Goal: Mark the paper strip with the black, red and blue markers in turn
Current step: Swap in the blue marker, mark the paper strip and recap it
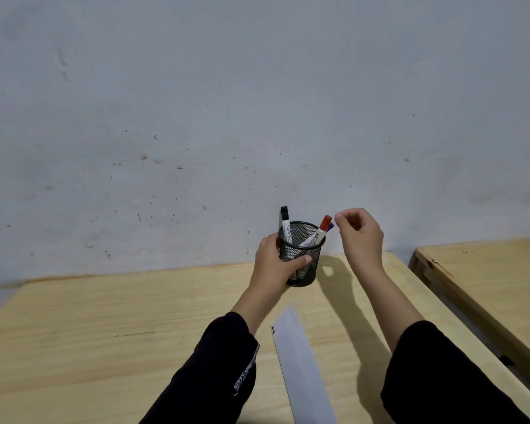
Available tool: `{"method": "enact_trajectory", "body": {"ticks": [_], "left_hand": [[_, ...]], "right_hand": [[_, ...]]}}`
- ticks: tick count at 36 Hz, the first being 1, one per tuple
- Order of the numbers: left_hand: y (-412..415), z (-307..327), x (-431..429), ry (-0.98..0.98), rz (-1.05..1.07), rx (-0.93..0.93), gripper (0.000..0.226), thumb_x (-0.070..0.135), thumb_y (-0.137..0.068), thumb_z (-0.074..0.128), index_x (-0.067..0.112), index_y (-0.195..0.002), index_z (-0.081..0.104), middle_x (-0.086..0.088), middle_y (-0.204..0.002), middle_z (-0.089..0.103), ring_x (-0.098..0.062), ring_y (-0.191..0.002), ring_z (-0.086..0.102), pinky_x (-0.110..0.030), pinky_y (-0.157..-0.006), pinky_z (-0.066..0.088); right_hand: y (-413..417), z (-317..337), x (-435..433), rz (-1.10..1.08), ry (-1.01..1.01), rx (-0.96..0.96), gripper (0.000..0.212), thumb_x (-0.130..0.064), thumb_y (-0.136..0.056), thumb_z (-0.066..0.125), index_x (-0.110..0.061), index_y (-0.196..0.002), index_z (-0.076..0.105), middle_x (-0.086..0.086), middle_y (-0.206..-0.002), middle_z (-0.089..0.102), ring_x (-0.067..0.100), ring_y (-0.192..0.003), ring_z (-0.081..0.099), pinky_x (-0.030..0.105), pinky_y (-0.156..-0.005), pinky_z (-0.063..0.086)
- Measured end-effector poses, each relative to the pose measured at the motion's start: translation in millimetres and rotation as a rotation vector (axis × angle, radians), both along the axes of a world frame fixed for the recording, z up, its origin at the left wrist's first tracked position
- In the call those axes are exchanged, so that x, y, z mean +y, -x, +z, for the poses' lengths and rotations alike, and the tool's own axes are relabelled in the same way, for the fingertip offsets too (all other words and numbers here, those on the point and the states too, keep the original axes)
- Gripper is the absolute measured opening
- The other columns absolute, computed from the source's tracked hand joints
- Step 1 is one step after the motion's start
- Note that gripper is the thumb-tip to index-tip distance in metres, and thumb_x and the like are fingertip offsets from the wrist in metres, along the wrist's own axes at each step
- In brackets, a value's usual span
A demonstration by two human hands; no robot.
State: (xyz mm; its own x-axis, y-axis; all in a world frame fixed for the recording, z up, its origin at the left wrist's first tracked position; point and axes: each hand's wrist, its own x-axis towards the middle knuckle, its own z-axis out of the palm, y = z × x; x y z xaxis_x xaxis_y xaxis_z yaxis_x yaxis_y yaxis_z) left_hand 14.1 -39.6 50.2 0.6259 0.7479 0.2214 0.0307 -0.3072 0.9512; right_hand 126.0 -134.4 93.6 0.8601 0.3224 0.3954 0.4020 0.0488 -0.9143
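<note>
A black mesh pen cup (307,237) stands near the far edge of the wooden table, and my left hand (274,264) is wrapped around its left side. Three markers stick out of it: a black-capped one (285,223) upright at the left, a red-capped one (322,229) leaning right, and a blue cap (330,227) just showing behind the red. My right hand (360,235) hovers just right of the cup's rim, fingers loosely curled and pinched, holding nothing. A white paper strip (300,359) lies between my forearms, with short dark and red marks at its upper left corner.
The wooden table (104,332) ends at a grey scuffed wall (257,117) just behind the cup. A second wooden table (487,276) stands to the right across a narrow gap. Both my forearms wear black sleeves.
</note>
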Motion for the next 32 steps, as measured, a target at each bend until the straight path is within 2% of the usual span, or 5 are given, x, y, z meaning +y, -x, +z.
{"method": "enact_trajectory", "body": {"ticks": [2,7,14,23,32], "left_hand": [[0.3,0.5,-0.2,-0.005,-0.001,-0.001,0.055,0.017,-0.069,0.082,0.012,-0.116,0.054,-0.006,-0.123,0.052,-0.023,-0.115,0.055,-0.032,-0.097,0.045],[0.0,1.0,-0.1,-0.015,0.003,0.009,0.055,0.017,-0.069,0.082,0.011,-0.117,0.055,-0.008,-0.123,0.053,-0.024,-0.114,0.056,-0.037,-0.099,0.046],[-0.2,0.4,-0.7,-0.022,0.005,0.029,0.056,0.020,-0.070,0.082,0.012,-0.117,0.054,-0.004,-0.121,0.052,-0.023,-0.115,0.055,-0.039,-0.100,0.047],[0.6,0.3,-3.5,-0.050,0.033,0.034,0.049,0.023,-0.070,0.082,0.019,-0.110,0.054,0.002,-0.112,0.048,-0.021,-0.109,0.055,-0.032,-0.092,0.047],[2.3,4.4,-17.5,-0.049,0.159,0.031,0.050,0.025,-0.070,0.082,0.011,-0.111,0.057,0.000,-0.111,0.051,-0.018,-0.101,0.059,-0.037,-0.088,0.052]], "right_hand": [[-3.6,-3.5,2.1,0.005,0.046,0.050,0.006,-0.015,-0.083,0.064,-0.011,-0.088,0.063,-0.002,-0.082,0.062,0.013,-0.078,0.058,0.010,-0.067,0.043],[-6.1,-3.5,6.9,0.175,0.218,0.143,0.016,-0.009,-0.080,0.065,-0.014,-0.096,0.065,0.008,-0.093,0.062,0.025,-0.092,0.060,0.043,-0.092,0.050],[-4.4,-4.5,7.8,0.180,0.250,0.044,0.014,-0.008,-0.073,0.075,-0.015,-0.082,0.066,0.006,-0.079,0.063,0.020,-0.075,0.056,0.023,-0.065,0.044],[-3.7,4.4,-1.9,0.147,0.052,0.047,0.026,-0.002,-0.073,0.075,-0.010,-0.092,0.061,-0.003,-0.081,0.062,0.008,-0.071,0.061,0.004,-0.057,0.044],[14.8,40.9,-25.1,0.223,-0.192,-0.015,0.022,-0.003,-0.076,0.074,-0.012,-0.091,0.061,0.006,-0.092,0.067,0.013,-0.084,0.064,0.015,-0.073,0.052]]}}
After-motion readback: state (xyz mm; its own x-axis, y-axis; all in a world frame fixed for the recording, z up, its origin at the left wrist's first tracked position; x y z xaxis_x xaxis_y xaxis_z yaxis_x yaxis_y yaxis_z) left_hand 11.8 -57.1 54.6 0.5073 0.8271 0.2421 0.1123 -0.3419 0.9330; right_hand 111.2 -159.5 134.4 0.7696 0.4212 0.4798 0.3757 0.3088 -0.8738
